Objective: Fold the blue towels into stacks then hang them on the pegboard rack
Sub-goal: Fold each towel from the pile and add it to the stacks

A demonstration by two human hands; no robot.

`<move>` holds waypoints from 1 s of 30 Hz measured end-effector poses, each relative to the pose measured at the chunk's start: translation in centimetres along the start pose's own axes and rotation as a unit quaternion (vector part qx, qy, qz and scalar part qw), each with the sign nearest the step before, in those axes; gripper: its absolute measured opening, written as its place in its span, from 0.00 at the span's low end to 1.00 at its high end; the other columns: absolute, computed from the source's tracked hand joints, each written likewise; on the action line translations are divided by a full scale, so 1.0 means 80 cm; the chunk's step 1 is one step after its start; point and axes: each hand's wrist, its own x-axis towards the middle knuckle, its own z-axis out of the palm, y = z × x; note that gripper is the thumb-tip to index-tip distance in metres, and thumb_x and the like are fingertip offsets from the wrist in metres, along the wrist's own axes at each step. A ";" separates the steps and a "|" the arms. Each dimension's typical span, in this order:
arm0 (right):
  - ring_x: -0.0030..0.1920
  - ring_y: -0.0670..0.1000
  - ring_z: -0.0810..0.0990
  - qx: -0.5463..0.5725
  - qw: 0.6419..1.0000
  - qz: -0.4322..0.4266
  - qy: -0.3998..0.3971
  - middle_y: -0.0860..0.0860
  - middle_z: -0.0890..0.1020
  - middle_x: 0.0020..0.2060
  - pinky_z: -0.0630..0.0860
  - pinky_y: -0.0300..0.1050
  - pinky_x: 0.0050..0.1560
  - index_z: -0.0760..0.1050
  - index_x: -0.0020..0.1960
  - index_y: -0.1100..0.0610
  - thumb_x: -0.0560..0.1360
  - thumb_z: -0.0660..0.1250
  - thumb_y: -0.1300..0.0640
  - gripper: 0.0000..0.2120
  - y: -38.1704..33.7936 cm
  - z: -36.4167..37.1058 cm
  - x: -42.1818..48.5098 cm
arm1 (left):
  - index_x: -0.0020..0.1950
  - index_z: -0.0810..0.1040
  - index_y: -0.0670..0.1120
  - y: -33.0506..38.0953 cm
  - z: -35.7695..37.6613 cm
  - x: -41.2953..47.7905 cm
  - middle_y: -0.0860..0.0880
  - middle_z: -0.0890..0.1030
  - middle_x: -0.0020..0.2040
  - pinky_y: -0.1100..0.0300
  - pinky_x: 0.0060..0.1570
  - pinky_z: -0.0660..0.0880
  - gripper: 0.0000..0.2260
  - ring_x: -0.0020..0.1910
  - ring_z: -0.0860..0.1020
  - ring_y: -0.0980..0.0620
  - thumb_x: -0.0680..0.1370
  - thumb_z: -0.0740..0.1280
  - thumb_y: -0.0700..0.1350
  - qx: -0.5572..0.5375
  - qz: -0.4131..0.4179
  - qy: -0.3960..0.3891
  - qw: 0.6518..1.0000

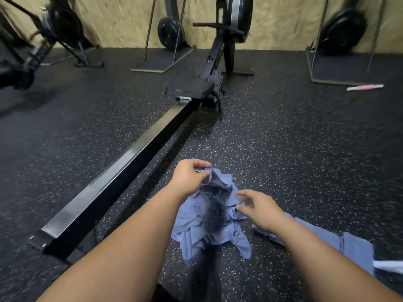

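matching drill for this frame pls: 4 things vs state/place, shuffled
Things:
1. left hand
2. right hand
3. blue towel pile
4. rowing machine rail

States/places:
A. open, fingers spread over the pile
B. crumpled on the speckled floor
C. pinching a towel edge, lifting it
D. long black beam, left of the towels

Pairs: 1-C, 2-A, 3-B, 4-D

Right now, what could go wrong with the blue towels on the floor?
The left hand pinches just one edge of the crumpled towel pile, so the bunch may lift together or slip back down. The right hand is open and holds nothing, so nothing steadies it. Another towel lies flat under the right forearm and could get dragged over the speckled floor.
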 end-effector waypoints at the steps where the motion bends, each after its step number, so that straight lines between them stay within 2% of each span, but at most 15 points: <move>1: 0.52 0.45 0.84 0.026 0.999 -0.013 0.015 0.42 0.84 0.60 0.79 0.43 0.59 0.77 0.70 0.41 0.78 0.74 0.50 0.20 -0.014 -0.012 -0.011 | 0.52 0.87 0.50 0.017 -0.002 -0.013 0.54 0.86 0.35 0.51 0.50 0.84 0.07 0.35 0.83 0.52 0.79 0.74 0.39 -0.020 0.011 -0.007 1.000; 2: 0.49 0.43 0.84 0.049 0.998 -0.028 0.030 0.41 0.85 0.57 0.79 0.39 0.56 0.78 0.68 0.41 0.78 0.75 0.50 0.20 -0.029 -0.024 -0.023 | 0.53 0.87 0.49 0.034 -0.003 -0.027 0.54 0.86 0.37 0.51 0.50 0.84 0.08 0.36 0.82 0.54 0.79 0.73 0.37 -0.045 0.019 -0.017 0.999; 4: 0.46 0.40 0.84 0.094 0.992 -0.061 0.050 0.40 0.85 0.55 0.77 0.31 0.50 0.79 0.67 0.41 0.76 0.77 0.49 0.20 -0.058 -0.046 -0.050 | 0.55 0.87 0.47 0.068 -0.003 -0.054 0.47 0.88 0.46 0.52 0.53 0.84 0.10 0.41 0.83 0.53 0.80 0.71 0.35 -0.113 0.030 -0.041 0.992; 6: 0.47 0.39 0.85 0.136 0.984 -0.089 0.068 0.40 0.86 0.54 0.79 0.33 0.51 0.80 0.67 0.43 0.75 0.79 0.48 0.21 -0.085 -0.065 -0.079 | 0.57 0.87 0.44 0.100 -0.002 -0.081 0.46 0.88 0.49 0.57 0.50 0.83 0.12 0.44 0.84 0.51 0.80 0.68 0.31 -0.166 0.043 -0.066 0.983; 9: 0.48 0.38 0.85 0.149 0.974 -0.122 0.116 0.38 0.87 0.50 0.79 0.34 0.50 0.82 0.59 0.43 0.75 0.79 0.48 0.14 -0.112 -0.090 -0.121 | 0.59 0.85 0.40 0.141 0.005 -0.120 0.43 0.87 0.50 0.57 0.53 0.83 0.17 0.47 0.86 0.48 0.79 0.62 0.26 -0.249 0.066 -0.116 0.959; 12: 0.46 0.39 0.85 0.175 0.953 -0.137 0.208 0.39 0.87 0.45 0.75 0.33 0.45 0.83 0.52 0.46 0.77 0.77 0.53 0.05 -0.125 -0.111 -0.155 | 0.61 0.85 0.42 0.171 0.014 -0.150 0.39 0.87 0.57 0.50 0.61 0.80 0.16 0.55 0.86 0.41 0.79 0.68 0.28 -0.282 0.106 -0.153 0.941; 14: 0.43 0.42 0.83 0.176 0.938 -0.145 0.260 0.41 0.87 0.42 0.74 0.33 0.42 0.83 0.50 0.47 0.80 0.73 0.54 0.02 -0.128 -0.129 -0.174 | 0.62 0.86 0.44 0.187 0.017 -0.162 0.40 0.87 0.57 0.53 0.59 0.80 0.16 0.57 0.86 0.43 0.79 0.70 0.30 -0.295 0.140 -0.139 0.935; 15: 0.42 0.42 0.83 0.176 0.933 -0.150 0.277 0.42 0.86 0.42 0.73 0.33 0.42 0.83 0.50 0.47 0.81 0.72 0.55 0.03 -0.127 -0.139 -0.183 | 0.62 0.86 0.45 0.195 0.018 -0.168 0.42 0.88 0.56 0.58 0.55 0.80 0.16 0.54 0.86 0.46 0.79 0.71 0.31 -0.298 0.157 -0.125 0.933; 17: 0.43 0.44 0.83 0.178 0.926 -0.162 0.291 0.43 0.86 0.42 0.75 0.36 0.44 0.83 0.50 0.48 0.83 0.70 0.56 0.05 -0.123 -0.160 -0.201 | 0.61 0.87 0.48 0.206 0.019 -0.177 0.47 0.89 0.52 0.64 0.50 0.78 0.15 0.49 0.85 0.54 0.78 0.74 0.33 -0.278 0.189 -0.093 0.937; 19: 0.40 0.47 0.82 0.191 0.922 -0.165 0.293 0.46 0.85 0.40 0.77 0.41 0.43 0.81 0.50 0.50 0.84 0.67 0.57 0.06 -0.114 -0.179 -0.216 | 0.59 0.87 0.49 0.210 0.025 -0.184 0.51 0.89 0.49 0.66 0.50 0.78 0.13 0.47 0.85 0.57 0.78 0.76 0.36 -0.231 0.214 -0.064 0.947; 20: 0.38 0.46 0.80 0.208 0.920 -0.167 0.288 0.48 0.84 0.37 0.77 0.40 0.42 0.81 0.50 0.52 0.84 0.67 0.58 0.07 -0.107 -0.186 -0.224 | 0.58 0.88 0.49 0.210 0.031 -0.185 0.53 0.89 0.47 0.66 0.50 0.78 0.12 0.47 0.85 0.59 0.78 0.77 0.37 -0.203 0.223 -0.053 0.952; 22: 0.36 0.47 0.76 0.222 0.920 -0.163 0.278 0.59 0.79 0.35 0.75 0.40 0.40 0.80 0.48 0.55 0.85 0.66 0.58 0.08 -0.091 -0.198 -0.235 | 0.55 0.88 0.48 0.210 0.050 -0.186 0.56 0.88 0.44 0.65 0.48 0.78 0.09 0.42 0.82 0.61 0.77 0.78 0.39 -0.141 0.243 -0.047 0.958; 24: 0.37 0.49 0.73 0.221 0.927 -0.146 0.264 0.64 0.78 0.38 0.73 0.47 0.41 0.80 0.47 0.54 0.85 0.66 0.56 0.09 -0.069 -0.205 -0.243 | 0.52 0.88 0.51 0.207 0.075 -0.186 0.56 0.87 0.44 0.63 0.47 0.78 0.05 0.39 0.80 0.61 0.77 0.78 0.43 -0.056 0.276 -0.057 0.958; 27: 0.37 0.47 0.76 0.218 0.936 -0.112 0.252 0.59 0.82 0.37 0.73 0.47 0.42 0.81 0.47 0.54 0.84 0.68 0.56 0.08 -0.034 -0.209 -0.251 | 0.49 0.86 0.57 0.204 0.114 -0.186 0.57 0.82 0.47 0.66 0.48 0.75 0.03 0.42 0.78 0.61 0.77 0.78 0.50 0.062 0.330 -0.069 0.939; 30: 0.36 0.45 0.75 0.194 0.944 -0.096 0.249 0.55 0.84 0.36 0.72 0.47 0.41 0.82 0.46 0.54 0.82 0.70 0.57 0.07 -0.011 -0.209 -0.255 | 0.51 0.86 0.56 0.207 0.140 -0.187 0.58 0.81 0.46 0.68 0.49 0.71 0.03 0.46 0.79 0.62 0.78 0.76 0.49 0.091 0.375 -0.097 0.918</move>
